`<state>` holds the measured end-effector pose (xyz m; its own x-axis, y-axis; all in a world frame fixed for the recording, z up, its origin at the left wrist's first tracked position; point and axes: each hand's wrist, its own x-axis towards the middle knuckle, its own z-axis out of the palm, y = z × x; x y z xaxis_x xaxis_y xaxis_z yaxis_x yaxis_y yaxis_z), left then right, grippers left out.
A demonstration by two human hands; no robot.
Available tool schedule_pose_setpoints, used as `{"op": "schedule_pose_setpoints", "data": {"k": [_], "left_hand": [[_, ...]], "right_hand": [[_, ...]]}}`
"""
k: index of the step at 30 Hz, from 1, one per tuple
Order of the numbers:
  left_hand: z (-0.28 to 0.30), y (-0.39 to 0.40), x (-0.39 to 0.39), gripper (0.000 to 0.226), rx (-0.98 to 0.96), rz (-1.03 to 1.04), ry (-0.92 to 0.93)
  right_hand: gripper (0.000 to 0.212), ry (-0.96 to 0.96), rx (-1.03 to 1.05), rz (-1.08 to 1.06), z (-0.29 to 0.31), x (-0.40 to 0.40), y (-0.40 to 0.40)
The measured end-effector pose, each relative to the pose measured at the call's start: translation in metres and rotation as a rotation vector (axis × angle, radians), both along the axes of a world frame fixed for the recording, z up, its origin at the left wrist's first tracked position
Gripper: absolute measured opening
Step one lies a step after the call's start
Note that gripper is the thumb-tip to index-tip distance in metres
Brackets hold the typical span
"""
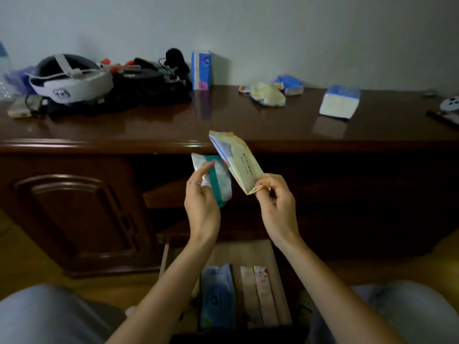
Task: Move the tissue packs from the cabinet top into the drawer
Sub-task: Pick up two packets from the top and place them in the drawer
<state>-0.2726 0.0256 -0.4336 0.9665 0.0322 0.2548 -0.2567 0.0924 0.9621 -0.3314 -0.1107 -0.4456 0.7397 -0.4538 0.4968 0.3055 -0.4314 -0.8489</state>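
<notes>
My left hand holds a green and white tissue pack in front of the cabinet. My right hand pinches the lower end of a beige tissue pack, tilted up to the left. Both hover above the open drawer, where a blue pack and two pale packs lie. On the dark cabinet top remain an upright blue pack, a crumpled yellowish pack, a small blue pack and a large white and blue pack.
A white and dark helmet and a heap of black gear fill the cabinet top's left side. Small objects sit at its right edge. A closed cabinet door is at left. My knees flank the drawer.
</notes>
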Motion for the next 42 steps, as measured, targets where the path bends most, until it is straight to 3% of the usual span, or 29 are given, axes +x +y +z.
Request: {"op": "schedule_pose_setpoints", "data": {"k": [4, 6, 8, 11, 15, 18, 21, 24, 27, 29, 32, 37, 42], "left_hand": [[-0.060, 0.019, -0.019, 0.026, -0.054, -0.048, 0.388], [-0.088, 0.025, -0.024, 0.032, -0.094, -0.166, 0.544], [-0.118, 0.026, -0.025, 0.049, -0.055, -0.232, 0.617], [-0.160, 0.035, -0.022, 0.026, 0.086, -0.112, 0.702], [-0.201, 0.044, -0.020, 0.040, 0.305, -0.256, 0.703], [-0.213, 0.035, -0.021, 0.044, 0.378, -0.382, 0.679], [-0.232, 0.024, -0.023, 0.046, 0.413, -0.373, 0.667], [-0.250, 0.014, -0.024, 0.034, 0.501, -0.261, 0.672], [-0.261, 0.015, -0.017, 0.025, 0.560, -0.029, 0.664], [-0.269, 0.021, -0.013, 0.020, 0.602, 0.009, 0.697], [-0.281, 0.027, -0.014, 0.014, 0.595, 0.027, 0.779], [-0.295, 0.034, -0.015, 0.018, 0.602, 0.012, 0.795], [-0.299, 0.038, -0.015, 0.015, 0.571, 0.009, 0.776]], "right_hand": [[0.010, 0.119, -0.135, 0.026, -0.070, -0.035, 0.003], [0.011, 0.233, -0.218, 0.103, -0.103, -0.045, 0.008], [0.015, 0.360, -0.350, 0.201, -0.134, -0.051, 0.010], [0.019, 0.617, -0.436, 0.367, -0.166, -0.055, 0.009], [0.049, 0.826, -0.254, 0.216, -0.182, -0.037, -0.002], [0.080, 0.976, 0.045, 0.303, -0.197, -0.020, -0.010], [0.078, 1.018, 0.310, 0.285, -0.214, -0.012, -0.025], [0.071, 1.001, 0.374, 0.180, -0.231, -0.006, -0.040], [0.061, 1.028, 0.095, -0.100, -0.246, -0.002, -0.059], [0.061, 1.121, -0.067, -0.166, -0.258, -0.004, -0.065], [0.060, 1.262, -0.194, -0.169, -0.279, -0.005, -0.055], [0.071, 1.326, -0.359, -0.163, -0.304, -0.003, -0.036], [0.070, 1.247, -0.951, -0.178, -0.311, -0.015, -0.022]]}}
